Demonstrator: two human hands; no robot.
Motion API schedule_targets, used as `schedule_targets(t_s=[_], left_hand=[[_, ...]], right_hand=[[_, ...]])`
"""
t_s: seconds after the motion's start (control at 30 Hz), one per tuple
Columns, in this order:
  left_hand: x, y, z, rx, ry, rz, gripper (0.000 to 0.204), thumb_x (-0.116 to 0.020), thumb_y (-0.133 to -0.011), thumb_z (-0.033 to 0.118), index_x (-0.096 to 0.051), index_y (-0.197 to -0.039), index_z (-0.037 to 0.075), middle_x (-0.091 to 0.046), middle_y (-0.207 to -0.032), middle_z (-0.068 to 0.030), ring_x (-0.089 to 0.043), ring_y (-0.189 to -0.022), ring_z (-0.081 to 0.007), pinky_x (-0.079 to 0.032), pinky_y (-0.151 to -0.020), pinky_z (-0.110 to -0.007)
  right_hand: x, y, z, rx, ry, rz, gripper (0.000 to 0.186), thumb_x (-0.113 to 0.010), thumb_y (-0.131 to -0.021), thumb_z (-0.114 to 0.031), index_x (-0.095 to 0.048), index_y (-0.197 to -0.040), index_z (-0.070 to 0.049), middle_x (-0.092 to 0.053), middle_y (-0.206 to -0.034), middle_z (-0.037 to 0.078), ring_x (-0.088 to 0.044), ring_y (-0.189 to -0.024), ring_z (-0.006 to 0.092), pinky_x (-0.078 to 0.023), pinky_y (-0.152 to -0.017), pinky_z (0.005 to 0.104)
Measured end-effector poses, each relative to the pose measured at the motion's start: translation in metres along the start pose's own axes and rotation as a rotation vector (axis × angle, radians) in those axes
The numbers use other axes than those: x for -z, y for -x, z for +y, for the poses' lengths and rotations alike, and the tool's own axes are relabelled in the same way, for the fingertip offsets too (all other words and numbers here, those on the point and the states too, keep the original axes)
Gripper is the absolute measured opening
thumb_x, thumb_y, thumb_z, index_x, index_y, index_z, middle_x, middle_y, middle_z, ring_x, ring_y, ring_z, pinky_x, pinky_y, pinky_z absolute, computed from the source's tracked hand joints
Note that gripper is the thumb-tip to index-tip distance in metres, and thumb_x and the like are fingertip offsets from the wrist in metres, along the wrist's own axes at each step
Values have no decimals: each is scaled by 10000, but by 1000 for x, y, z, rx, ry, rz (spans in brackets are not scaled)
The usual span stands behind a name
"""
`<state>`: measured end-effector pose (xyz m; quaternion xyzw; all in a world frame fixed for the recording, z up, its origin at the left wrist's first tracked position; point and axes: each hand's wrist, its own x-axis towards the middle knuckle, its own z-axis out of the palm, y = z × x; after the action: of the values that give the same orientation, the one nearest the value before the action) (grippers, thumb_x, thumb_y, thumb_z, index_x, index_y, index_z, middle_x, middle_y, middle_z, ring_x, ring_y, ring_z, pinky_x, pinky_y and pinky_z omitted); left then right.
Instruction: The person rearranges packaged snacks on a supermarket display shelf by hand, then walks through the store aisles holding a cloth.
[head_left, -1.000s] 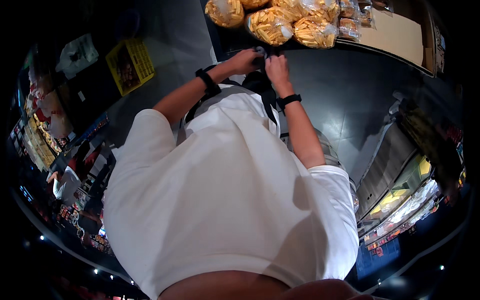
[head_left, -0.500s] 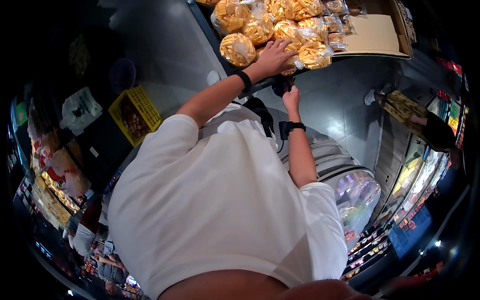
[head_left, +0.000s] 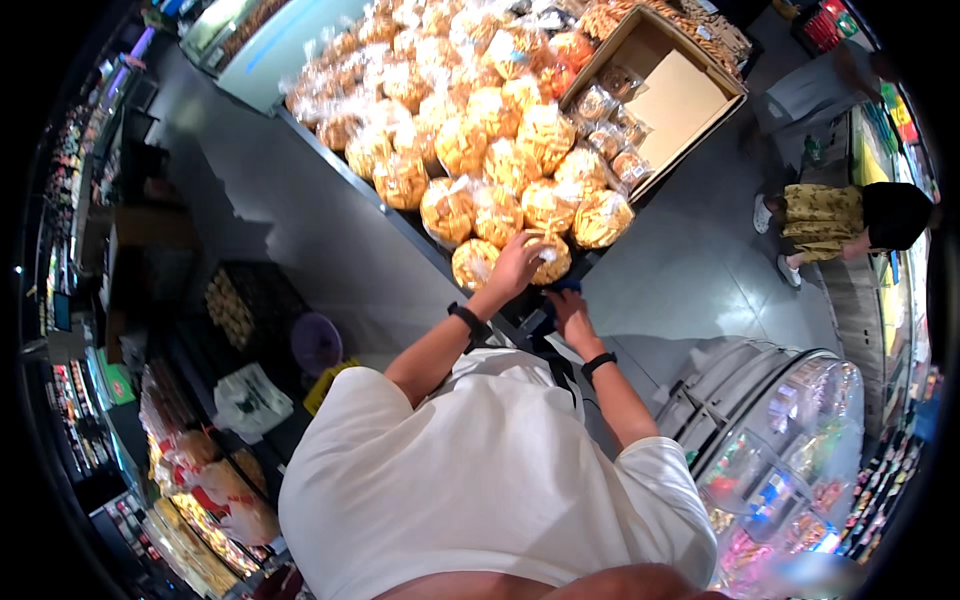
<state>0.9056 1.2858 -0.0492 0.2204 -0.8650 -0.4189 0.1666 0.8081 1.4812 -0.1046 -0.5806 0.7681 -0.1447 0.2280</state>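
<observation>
My left hand [head_left: 515, 262] rests at the front of the display, fingers curved and apart on a clear bag of golden, strip-shaped snacks [head_left: 550, 265], beside another such bag [head_left: 472, 264]. Just below and to the right, my right hand [head_left: 572, 315] has its fingers on a small dark blue object [head_left: 566, 288] at the table’s front edge. Its shape is unclear, partly hidden by the fingers. Many more bagged snacks [head_left: 460, 150] are piled on the display behind both hands.
An open cardboard box [head_left: 685, 110] with small packs sits right on the display. A person in patterned yellow shorts [head_left: 820, 215] stands right, another in grey [head_left: 800, 95] beyond. A round clear candy display [head_left: 760, 470] is lower right; a purple bucket [head_left: 315, 340] and dark crate [head_left: 240, 305] are left.
My left hand has left the dark object beside my right hand and lies on the bags. My right hand remains low at the edge. The view has tilted, showing more of the display.
</observation>
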Motion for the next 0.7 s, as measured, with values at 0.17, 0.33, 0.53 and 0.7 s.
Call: schedule_targets(t_s=[0.17,0.33,0.53,0.7], left_hand=[[14,4,22,63,-97,-36,353,-696,-808,100,-666,-1157,139,-564,-1252,-105,-501,-1182,-331,-434,-998,-411],[15,-1,18,78,-154,-82,283,-698,-829,141,-690,-1110,105,-577,-1222,-134,-525,-1163,-332,-453,-985,-404],[-16,-26,17,-161,-6,-301,269,-632,-855,107,-646,-1111,22,-592,-1172,-260,-485,-1190,-435,-446,-976,-454],[-20,-52,13,-97,88,-226,257,-641,-861,155,-645,-1079,20,-623,-1097,-231,-534,-1125,-415,-467,-936,-446]], right_hand=[[11,-32,62,-59,60,310,506,-568,-748,-2,-546,-1243,-102,-510,-1178,204,-503,-991,430,-461,-888,490],[5,-31,41,-140,-173,339,405,-563,-772,-15,-573,-1176,-54,-502,-1177,221,-479,-1036,459,-448,-894,503],[-40,-6,-8,-119,-322,220,272,-578,-744,-58,-632,-1010,-44,-597,-1017,208,-566,-978,411,-470,-885,486],[-56,6,-23,-214,-391,161,296,-619,-769,-104,-614,-1057,-37,-597,-1158,193,-530,-1111,413,-440,-981,463]])
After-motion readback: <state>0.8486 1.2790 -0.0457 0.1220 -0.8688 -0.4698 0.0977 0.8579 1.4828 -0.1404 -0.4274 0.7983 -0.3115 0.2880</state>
